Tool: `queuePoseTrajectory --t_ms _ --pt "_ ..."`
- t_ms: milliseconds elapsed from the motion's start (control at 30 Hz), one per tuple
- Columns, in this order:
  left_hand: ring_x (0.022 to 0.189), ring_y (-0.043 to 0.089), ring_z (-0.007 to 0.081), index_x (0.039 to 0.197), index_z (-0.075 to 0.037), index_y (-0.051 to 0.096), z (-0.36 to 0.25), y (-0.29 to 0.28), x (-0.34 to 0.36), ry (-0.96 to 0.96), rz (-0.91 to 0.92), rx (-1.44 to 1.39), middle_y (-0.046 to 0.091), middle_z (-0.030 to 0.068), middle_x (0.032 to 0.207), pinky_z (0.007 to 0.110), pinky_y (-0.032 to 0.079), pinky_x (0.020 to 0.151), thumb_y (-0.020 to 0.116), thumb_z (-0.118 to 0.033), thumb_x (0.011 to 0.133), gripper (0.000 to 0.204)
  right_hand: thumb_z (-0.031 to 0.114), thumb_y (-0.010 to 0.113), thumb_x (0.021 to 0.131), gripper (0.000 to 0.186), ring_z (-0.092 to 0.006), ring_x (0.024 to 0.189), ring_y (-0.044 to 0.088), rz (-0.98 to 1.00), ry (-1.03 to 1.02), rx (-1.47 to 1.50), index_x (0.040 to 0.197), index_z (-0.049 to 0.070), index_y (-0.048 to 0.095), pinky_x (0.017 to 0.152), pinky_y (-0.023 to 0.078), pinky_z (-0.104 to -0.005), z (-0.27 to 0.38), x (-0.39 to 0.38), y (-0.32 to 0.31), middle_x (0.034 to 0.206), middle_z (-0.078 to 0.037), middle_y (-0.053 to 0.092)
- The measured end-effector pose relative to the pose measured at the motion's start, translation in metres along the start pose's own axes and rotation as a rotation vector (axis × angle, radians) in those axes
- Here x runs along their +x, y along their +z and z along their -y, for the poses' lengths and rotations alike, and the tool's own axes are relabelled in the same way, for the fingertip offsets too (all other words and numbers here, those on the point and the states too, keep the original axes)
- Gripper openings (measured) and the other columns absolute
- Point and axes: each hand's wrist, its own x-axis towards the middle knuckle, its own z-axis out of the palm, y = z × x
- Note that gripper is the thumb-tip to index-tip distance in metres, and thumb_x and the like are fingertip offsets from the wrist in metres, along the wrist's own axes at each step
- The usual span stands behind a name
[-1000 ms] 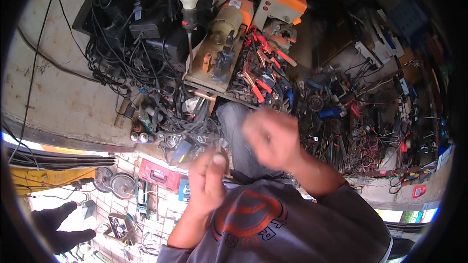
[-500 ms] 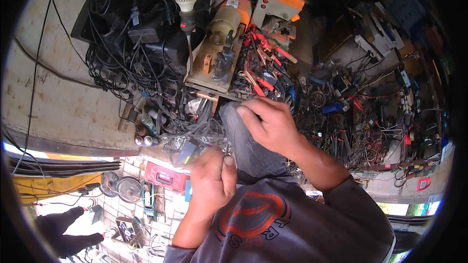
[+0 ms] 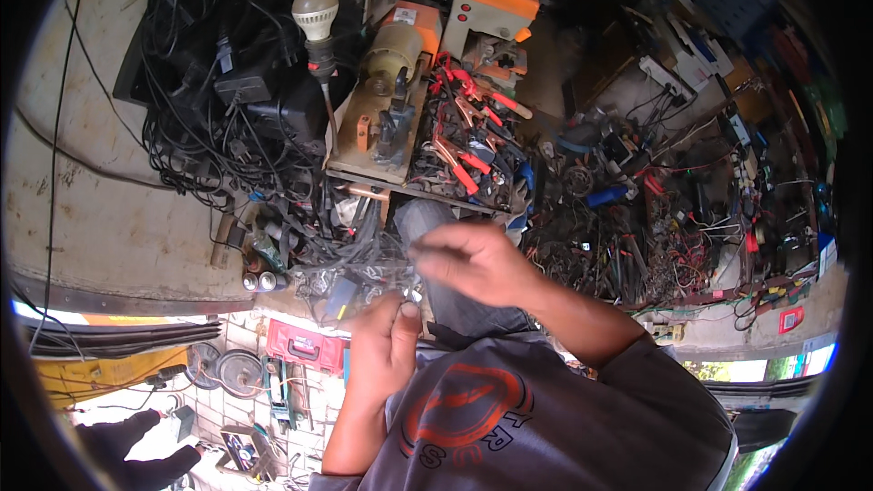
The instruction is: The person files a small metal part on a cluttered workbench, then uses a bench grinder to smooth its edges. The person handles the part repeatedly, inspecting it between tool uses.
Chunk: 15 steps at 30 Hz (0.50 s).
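My left hand [image 3: 386, 336] is closed in front of my shirt, thumb pressed along the bent index finger. A tiny pale spot shows at its fingertips, too small to name. Above it, over my grey trouser leg [image 3: 423, 218], my right hand [image 3: 477, 262] is slightly blurred, with thumb and fingers drawn together. Whatever that hand pinches, if anything, I cannot make out. Beyond the left hand lie clear plastic bags with a small dark box [image 3: 340, 297] among them.
A bench grinder on a board [image 3: 377, 141], a light bulb [image 3: 316, 14] and red clamps [image 3: 468, 173] stand ahead. Tangled black cables and adapters [image 3: 245, 91] fill the left; loose tools and wires the right. A red case [image 3: 305, 345] and another person's dark-clothed legs [image 3: 136, 450] show lower left.
My right hand has moved down and slightly left, nearer my left hand. My left hand has shifted slightly left and down. The whole view has shifted slightly.
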Motion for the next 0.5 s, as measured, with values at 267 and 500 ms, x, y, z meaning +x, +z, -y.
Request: queuePoseTrajectory --t_ms 267,500 --pt "0.065 0.046 0.0119 0.088 -0.001 0.056 0.043 0.024 0.013 -0.453 0.313 -1.307 0.050 0.0029 0.071 0.027 0.038 0.059 0.052 -0.029 0.098 0.031 0.021 0.071 0.090 0.022 -0.0046 0.076 0.053 0.226 0.263 0.638 0.093 0.000 0.064 0.067 0.045 -0.0235 -0.052 -0.016 0.007 0.082 0.001 0.063" --pt "0.065 0.050 0.0086 0.104 0.002 0.062 0.067 0.037 0.029 -0.356 0.075 -0.389 0.057 0.0012 0.072 0.024 0.042 0.061 0.057 -0.024 0.098 0.027 0.020 0.070 0.090 0.023 -0.0042 0.070 0.050 0.039 0.436 0.232 0.084 -0.001 0.065 0.060 0.043 -0.0247 -0.075 -0.005 0.000 0.072 0.001 0.060"
